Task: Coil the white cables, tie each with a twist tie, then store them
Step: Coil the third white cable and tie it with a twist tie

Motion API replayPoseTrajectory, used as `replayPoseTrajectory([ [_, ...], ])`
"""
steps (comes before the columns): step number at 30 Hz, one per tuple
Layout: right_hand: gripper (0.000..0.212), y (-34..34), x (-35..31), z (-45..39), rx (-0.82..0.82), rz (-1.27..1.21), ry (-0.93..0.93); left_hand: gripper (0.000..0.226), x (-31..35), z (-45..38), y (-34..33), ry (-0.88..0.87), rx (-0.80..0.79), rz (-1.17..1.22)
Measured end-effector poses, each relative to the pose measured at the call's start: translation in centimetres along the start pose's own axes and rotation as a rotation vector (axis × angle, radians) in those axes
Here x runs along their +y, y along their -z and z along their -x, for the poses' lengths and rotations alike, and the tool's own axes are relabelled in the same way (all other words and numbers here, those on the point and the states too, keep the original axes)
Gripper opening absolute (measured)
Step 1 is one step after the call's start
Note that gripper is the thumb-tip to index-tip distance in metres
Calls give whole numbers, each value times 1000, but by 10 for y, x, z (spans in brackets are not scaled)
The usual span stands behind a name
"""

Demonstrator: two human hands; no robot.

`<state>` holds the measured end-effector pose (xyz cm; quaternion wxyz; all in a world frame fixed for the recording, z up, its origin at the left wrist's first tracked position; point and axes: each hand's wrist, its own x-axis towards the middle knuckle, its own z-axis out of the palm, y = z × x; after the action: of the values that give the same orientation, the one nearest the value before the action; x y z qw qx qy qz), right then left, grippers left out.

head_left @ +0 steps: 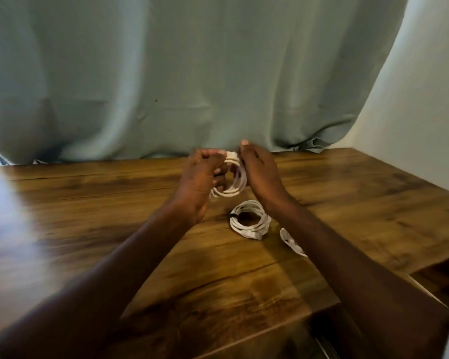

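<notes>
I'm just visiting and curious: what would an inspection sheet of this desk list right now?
Surface: wooden table, grain visible.
Job's things: held coil of white cable, raised between both hands; tied coil lying on the table with a dark tie; third white cable partly hidden under the right forearm.
Clutter: nothing seen.
Grippers: left hand grips the held coil; right hand touches its top, grip unclear.
Cables: three, all white.
Surroundings: green curtain behind, pale wall at right.

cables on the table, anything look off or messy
Nothing stands out. One coiled cable lies flat on the table, another cable peeks from under the right forearm, and both hands hold a third coil.
</notes>
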<state>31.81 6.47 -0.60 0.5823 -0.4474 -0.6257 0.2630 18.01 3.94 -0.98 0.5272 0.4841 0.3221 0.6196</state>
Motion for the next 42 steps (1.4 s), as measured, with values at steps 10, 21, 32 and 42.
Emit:
replayPoseTrajectory([
  [10, 17, 102, 51, -28, -392, 897, -350, 19, -6, -10, 38, 8, 67, 3],
  [21, 4, 56, 14, -41, -64, 611, 30, 12, 14, -9, 49, 35, 152, 27],
  [32, 17, -172, -21, -10, -22, -116, -301, 26, 28, 22, 174, -85, 313, -402],
  [42, 14, -207, 0, -7, -95, -419, -490, 17, 40, 5, 206, -277, 503, -894],
])
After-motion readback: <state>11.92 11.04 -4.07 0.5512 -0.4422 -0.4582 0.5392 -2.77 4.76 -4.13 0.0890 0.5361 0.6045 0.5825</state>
